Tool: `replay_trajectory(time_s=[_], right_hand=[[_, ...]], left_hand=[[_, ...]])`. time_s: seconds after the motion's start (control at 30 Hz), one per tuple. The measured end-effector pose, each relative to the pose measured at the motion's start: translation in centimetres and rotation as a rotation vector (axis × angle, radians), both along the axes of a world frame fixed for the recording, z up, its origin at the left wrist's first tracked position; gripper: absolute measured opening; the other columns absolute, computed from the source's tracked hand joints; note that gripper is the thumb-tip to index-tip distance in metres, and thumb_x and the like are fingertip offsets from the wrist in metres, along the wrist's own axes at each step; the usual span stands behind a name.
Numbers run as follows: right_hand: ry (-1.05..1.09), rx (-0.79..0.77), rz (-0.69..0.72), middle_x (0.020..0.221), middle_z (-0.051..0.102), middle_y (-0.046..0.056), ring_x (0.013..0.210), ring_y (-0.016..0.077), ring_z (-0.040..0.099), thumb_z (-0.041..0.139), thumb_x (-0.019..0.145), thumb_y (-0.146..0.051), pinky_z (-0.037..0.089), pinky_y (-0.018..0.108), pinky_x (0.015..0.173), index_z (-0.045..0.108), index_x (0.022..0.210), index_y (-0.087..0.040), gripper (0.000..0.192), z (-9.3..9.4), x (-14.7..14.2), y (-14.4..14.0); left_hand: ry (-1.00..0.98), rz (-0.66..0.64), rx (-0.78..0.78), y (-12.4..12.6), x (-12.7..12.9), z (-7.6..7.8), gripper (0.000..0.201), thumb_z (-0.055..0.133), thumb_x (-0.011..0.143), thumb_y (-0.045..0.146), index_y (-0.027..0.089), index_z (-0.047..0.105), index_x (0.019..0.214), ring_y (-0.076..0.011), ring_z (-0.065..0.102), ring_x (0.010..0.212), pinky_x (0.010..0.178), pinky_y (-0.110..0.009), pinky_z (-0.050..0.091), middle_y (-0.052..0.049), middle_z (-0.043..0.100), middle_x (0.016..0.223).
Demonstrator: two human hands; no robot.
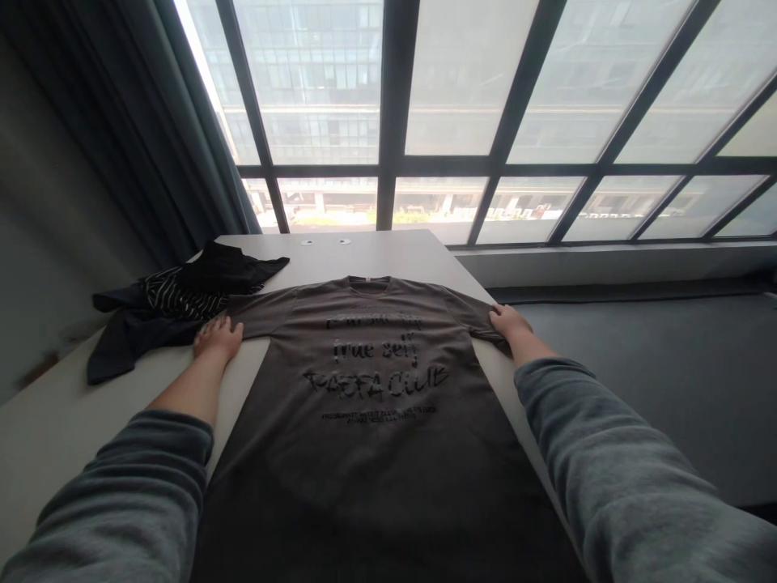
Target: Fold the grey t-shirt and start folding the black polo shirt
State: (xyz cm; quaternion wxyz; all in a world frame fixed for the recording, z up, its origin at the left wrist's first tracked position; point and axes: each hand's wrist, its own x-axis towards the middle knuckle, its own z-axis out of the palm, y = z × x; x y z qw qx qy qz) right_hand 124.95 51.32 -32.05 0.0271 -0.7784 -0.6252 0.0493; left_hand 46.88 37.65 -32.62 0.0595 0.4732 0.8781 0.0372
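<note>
A dark grey-brown T-shirt (376, 470) lies spread out on the white table, collar at the far end, black lettering across its chest. My left hand (218, 338) rests at the end of the left sleeve, its fingers lying fairly flat on the cloth and close to the dark clothes. At the table's right edge, my right hand (511, 324) has its fingers closed over the end of the right sleeve, which droops a little below them. The shirt's hem runs out of view at the bottom.
A heap of dark clothes (200, 283), one with a white striped pattern, lies at the left on the white table (401, 255). Two small fittings are set in the table's far end. A dark curtain (146, 121) hangs at left; large windows stand behind.
</note>
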Motion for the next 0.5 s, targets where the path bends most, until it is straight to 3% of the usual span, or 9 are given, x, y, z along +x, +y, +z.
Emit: replay_trajectory(time_s=[0.17, 0.3, 0.5], right_hand=[[0.103, 0.092, -0.155, 0.148, 0.062, 0.022, 0.129, 0.0379, 0.064, 0.050, 0.099, -0.052, 0.054, 0.048, 0.104, 0.047, 0.161, -0.015, 0.072, 0.1, 1.3, -2.3], [0.123, 0.225, -0.050, 0.143, 0.065, 0.020, 0.131, 0.0350, 0.062, 0.058, 0.097, -0.044, 0.049, 0.044, 0.109, 0.059, 0.150, -0.016, 0.060, 0.0, 1.0, -4.5], [0.155, 0.141, 0.060, 0.148, 0.065, 0.012, 0.132, 0.0334, 0.061, 0.059, 0.098, -0.050, 0.048, 0.045, 0.111, 0.069, 0.142, -0.026, 0.051, 0.0, 0.3, -8.0]], left_hand=[[-0.003, -0.004, -0.008, -2.4, -0.6, 0.3, 0.083, 0.014, 0.104, 0.058, 0.009, 0.034, 0.168, -0.0334, 0.019, 0.164, 0.130, -0.056, 0.022, -0.014, 0.021, 0.179], [0.008, -0.019, 0.010, -4.3, 0.1, 0.7, 0.082, 0.014, 0.105, 0.057, 0.009, 0.037, 0.167, -0.0344, 0.022, 0.163, 0.130, -0.056, 0.022, -0.015, 0.025, 0.177], [0.047, -0.099, -0.020, -7.9, 2.0, 0.5, 0.074, 0.025, 0.105, 0.052, 0.014, 0.038, 0.167, -0.0338, 0.026, 0.163, 0.131, -0.055, 0.023, -0.012, 0.028, 0.177]])
